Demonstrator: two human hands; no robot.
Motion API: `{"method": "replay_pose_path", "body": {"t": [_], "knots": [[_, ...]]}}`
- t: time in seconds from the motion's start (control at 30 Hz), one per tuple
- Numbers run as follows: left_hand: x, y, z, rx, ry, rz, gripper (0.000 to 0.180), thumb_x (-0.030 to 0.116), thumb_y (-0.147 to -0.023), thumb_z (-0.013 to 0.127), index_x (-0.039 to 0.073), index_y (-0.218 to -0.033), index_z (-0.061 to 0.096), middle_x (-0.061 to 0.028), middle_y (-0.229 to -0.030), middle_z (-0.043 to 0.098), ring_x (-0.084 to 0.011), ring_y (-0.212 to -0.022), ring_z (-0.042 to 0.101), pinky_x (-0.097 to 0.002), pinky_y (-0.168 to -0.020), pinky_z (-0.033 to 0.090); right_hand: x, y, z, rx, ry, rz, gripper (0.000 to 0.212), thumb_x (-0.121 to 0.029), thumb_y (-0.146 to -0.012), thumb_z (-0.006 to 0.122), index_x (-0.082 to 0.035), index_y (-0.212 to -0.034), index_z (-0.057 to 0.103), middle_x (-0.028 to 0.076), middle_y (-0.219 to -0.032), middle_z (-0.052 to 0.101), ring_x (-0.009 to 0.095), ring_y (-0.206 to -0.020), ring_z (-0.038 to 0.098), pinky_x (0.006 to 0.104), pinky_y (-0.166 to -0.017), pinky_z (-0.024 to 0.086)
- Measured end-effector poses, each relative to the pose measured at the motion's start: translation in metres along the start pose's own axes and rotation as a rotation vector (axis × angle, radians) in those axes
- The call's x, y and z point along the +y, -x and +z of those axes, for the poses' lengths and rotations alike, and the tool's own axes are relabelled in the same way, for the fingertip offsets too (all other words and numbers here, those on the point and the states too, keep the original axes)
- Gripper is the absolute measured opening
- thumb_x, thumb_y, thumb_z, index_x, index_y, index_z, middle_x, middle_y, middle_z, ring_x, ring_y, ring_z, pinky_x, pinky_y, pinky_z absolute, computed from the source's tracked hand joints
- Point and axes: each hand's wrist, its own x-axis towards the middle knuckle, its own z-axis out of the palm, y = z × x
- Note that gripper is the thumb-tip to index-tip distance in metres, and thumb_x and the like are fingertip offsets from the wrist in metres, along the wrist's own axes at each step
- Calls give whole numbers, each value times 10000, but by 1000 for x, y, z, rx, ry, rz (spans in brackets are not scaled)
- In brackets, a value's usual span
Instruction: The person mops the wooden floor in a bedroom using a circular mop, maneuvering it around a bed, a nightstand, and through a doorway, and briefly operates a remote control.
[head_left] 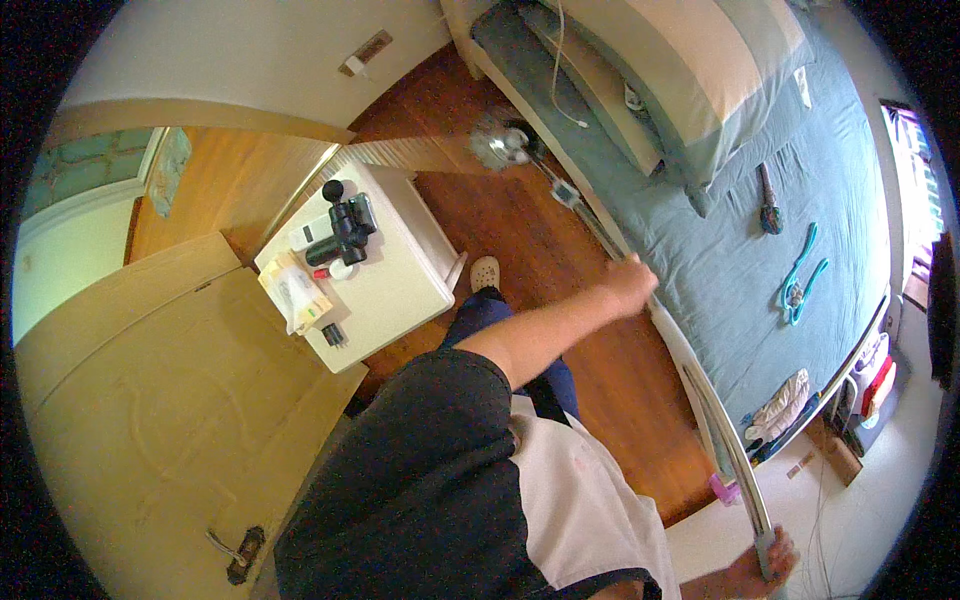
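A long silver-handled tool that looks like a floor mop [742, 465] slants across the gap beside the bed, its far end low over the wooden floor. The head at that end is blurred, so its exact shape is hard to make out. My left hand [632, 286] is closed round the middle of the handle, next to the bed's edge. Down at the lower right, my right hand [778, 555] grips the handle's near end.
The bed [720, 270] runs along the right, with pillows [720, 70], a brush [770, 205] and a teal looped item [797, 285] on it. A white bedside cabinet [400, 310] stands left, holding a black massage gun [348, 235] and tissues [295, 293]. A door [150, 430] is lower left.
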Motion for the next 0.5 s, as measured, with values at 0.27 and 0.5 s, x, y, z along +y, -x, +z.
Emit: {"method": "replay_pose_path", "body": {"t": [0.27, 0.5], "knots": [[14, 83, -6, 36, 199, 69, 117, 34, -600, 593, 37, -712, 559, -136, -776, 578, -327, -807, 522, -418, -723, 454, -43, -9, 12, -913, -467, 66, 227, -145, -785, 425, -130, -582, 324, 5, -545, 318, 135, -537, 379, 319, -653, 354], [-125, 82, -52, 19, -144, -72, 89, 47, -682, 537, 75, -748, 590, -121, -817, 588, -306, -841, 543, -395, -699, 482, 60, 86, 69, -633, -424, 199, 251, -187, -778, 463, -145, -594, 297, -24, -502, 256, 100, -494, 292, 277, -612, 306]]}}
